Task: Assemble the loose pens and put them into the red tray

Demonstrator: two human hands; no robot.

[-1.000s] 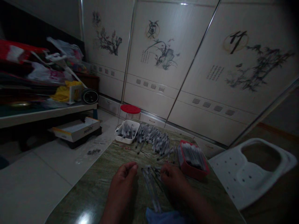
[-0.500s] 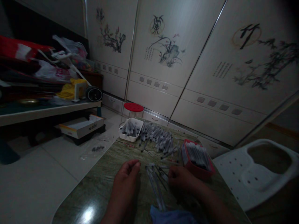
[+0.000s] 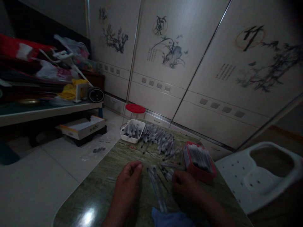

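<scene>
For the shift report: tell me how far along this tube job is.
Done-looking: the red tray is packed with tubes lying side by side, and the white tray holds a smaller bunch. In hand: the right hand is at a small loose group of tubes, with the left hand beside it, apparently holding nothing. Left: the large loose heap of tubes beyond them.

Premises assessed as a room in a private home. Ink-painted orchid and bamboo wall panels (image 3: pixel 165 56) run along the far side, with a red-topped stool (image 3: pixel 134 108) at their foot. Left of those panels, a low shelf (image 3: pixel 47 112) carries heaped plastic bags (image 3: pixel 56 72) and yellow cloth (image 3: pixel 67 91) above a white tile floor (image 3: pixel 35 179).
</scene>
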